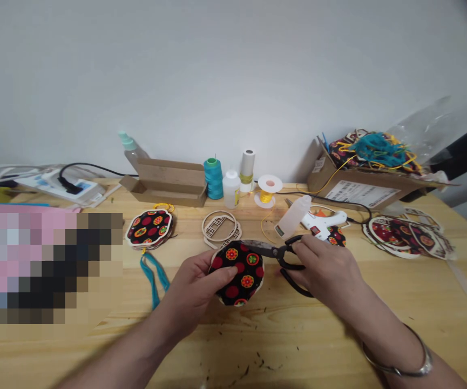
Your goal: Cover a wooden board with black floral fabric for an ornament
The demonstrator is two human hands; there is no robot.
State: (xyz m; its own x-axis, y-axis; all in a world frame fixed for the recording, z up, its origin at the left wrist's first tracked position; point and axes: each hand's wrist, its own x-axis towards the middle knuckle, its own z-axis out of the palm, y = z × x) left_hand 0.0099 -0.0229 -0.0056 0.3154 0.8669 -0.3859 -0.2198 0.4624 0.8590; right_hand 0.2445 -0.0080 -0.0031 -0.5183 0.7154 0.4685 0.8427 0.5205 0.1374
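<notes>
With the left hand [196, 283], clamping the disc [243, 274]; with the right hand [326, 268], clamping the scissors [275, 252] by the handles, blades to the disc's upper edge, over the tabletop [318, 340]. Probably trimming; seemingly calls for turning the disc gradually, cutting shallow.

Box label [360, 190]: printed, too small for me to read
Bottle label [237, 196]: I can't read it either

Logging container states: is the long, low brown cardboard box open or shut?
Open: the long, low brown cardboard box has its lid raised, inside showing.
</notes>
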